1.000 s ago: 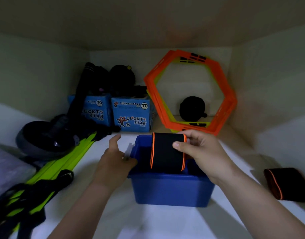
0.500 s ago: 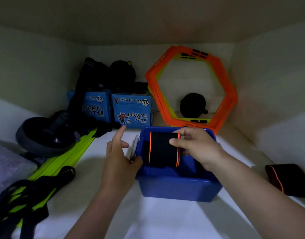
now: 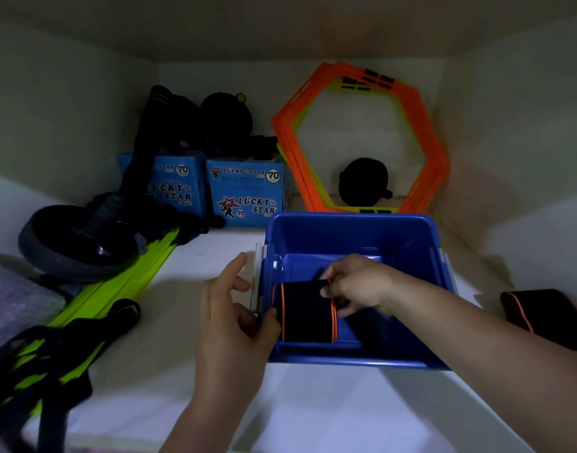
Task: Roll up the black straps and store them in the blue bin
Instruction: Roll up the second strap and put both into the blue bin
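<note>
A blue bin [image 3: 352,230] stands on the white shelf in front of me. My right hand [image 3: 359,286] reaches into it and pinches the top edge of a rolled black strap with orange trim [image 3: 305,310], which sits low against the bin's left wall. My left hand [image 3: 231,318] is at the bin's left rim, thumb hooked over the edge by the white handle, fingers loosely spread. A second rolled black strap with orange trim [image 3: 542,320] lies on the shelf to the right of the bin.
Orange and yellow hexagon rings [image 3: 434,138] lean on the back wall, a black round object [image 3: 363,184] behind them. Two blue Lucky Star boxes [image 3: 247,194] stand at back left. A black wheel [image 3: 68,243], green bars [image 3: 123,282] and tangled black-green straps [image 3: 35,364] fill the left.
My right hand has lowered the rolled strap from above the rim down inside the bin. The view has moved closer over the bin, and my left hand stayed at the left rim.
</note>
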{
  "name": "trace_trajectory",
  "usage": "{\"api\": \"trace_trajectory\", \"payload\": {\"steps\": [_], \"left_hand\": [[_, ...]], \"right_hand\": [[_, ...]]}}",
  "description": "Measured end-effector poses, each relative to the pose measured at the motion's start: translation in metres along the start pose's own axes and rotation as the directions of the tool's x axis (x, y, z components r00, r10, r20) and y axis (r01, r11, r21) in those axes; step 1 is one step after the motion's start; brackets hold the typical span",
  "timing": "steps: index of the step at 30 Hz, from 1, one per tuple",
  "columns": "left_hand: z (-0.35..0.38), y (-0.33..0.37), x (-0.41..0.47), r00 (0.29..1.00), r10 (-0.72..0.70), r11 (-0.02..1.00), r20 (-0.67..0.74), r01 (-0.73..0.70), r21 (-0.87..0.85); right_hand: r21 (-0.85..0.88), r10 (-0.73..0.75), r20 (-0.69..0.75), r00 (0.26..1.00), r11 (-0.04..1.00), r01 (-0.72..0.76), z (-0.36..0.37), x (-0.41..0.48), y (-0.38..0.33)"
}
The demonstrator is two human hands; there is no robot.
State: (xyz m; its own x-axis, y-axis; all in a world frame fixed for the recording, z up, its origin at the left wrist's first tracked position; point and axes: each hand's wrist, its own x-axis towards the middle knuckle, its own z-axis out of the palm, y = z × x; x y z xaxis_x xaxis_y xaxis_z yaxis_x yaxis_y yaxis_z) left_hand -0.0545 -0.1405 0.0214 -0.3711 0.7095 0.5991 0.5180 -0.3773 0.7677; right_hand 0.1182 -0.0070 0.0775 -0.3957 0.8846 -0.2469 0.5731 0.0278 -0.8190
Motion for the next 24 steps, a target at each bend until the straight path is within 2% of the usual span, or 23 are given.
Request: {"api": "trace_trajectory", "payload": {"steps": [6, 11, 15, 18, 20, 24], "left_hand": [[-0.001, 0.001, 0.002, 1.000, 0.008, 1.000, -0.005, -0.008, 0.010], [0.001, -0.002, 0.007, 1.000, -0.007, 1.000, -0.011, 0.006, -0.011], [0.004, -0.005, 0.020, 0.999, -0.044, 0.999, 0.002, 0.044, 0.012], [0.009, -0.010, 0.036, 0.995, -0.093, 0.996, 0.022, 0.093, 0.000], [0.012, -0.014, 0.048, 0.993, -0.110, 0.994, 0.039, 0.110, 0.002], [0.018, -0.018, 0.068, 0.985, -0.164, 0.986, 0.061, 0.161, 0.045]], "right_hand": [[-0.085, 0.009, 0.015, 1.000, 0.996, -0.008, 0.008, 0.000, 0.003], [-0.207, -0.069, -0.047, 0.996, 0.977, 0.058, -0.004, -0.014, -0.004], [-0.216, -0.145, -0.119, 0.982, 0.969, 0.117, -0.025, -0.038, -0.009], [-0.223, -0.136, -0.047, 0.990, 0.967, 0.122, -0.037, -0.057, -0.002], [-0.297, -0.130, 0.009, 0.991, 0.947, 0.127, -0.040, -0.063, 0.005], [-0.390, -0.160, 0.028, 0.987, 0.907, 0.158, -0.042, -0.066, 0.010]]}}
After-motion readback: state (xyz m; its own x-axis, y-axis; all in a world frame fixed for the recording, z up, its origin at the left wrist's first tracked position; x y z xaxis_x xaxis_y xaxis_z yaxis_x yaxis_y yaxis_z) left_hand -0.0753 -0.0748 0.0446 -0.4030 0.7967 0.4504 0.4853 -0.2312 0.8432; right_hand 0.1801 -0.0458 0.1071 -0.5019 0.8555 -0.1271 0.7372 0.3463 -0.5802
